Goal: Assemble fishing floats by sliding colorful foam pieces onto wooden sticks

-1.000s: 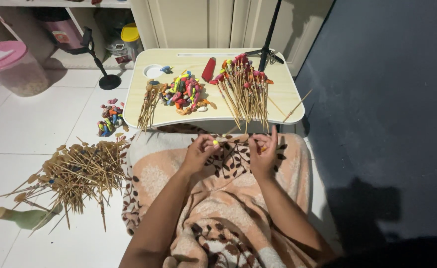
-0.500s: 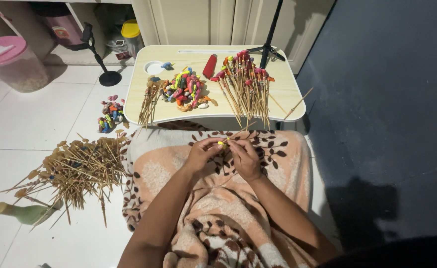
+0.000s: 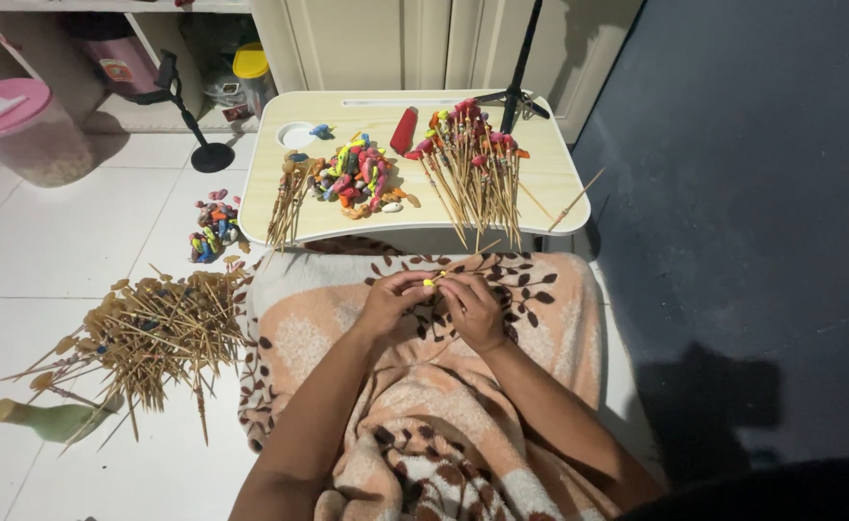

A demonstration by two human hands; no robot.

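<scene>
Over the blanket [image 3: 347, 328] on the lap, the left hand [image 3: 393, 302] and right hand [image 3: 471, 311] pinch a small yellow balloon [image 3: 431, 281] on a stick, with many finished sticks [image 3: 473, 159] on the table [image 3: 560, 183], loose balloons [image 3: 352, 178] and bare sticks [image 3: 287, 198] left

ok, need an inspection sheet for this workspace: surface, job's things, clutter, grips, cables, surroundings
Surface: low pale wooden lap table on a white tiled floor; patterned blanket over the lap.
Job's things: small yellow piece pinched between both hands above the blanket; a thin stick runs down from it.
Clutter: on the table, sticks with coloured tips, plain sticks, coloured pieces, red tube; on the floor, stick pile, more pieces, green bottle.
Grips: left hand and right hand closed on the piece.
Cables: nothing seen.
Surroundings: cupboard doors, pink-lidded tub, black stand.
</scene>
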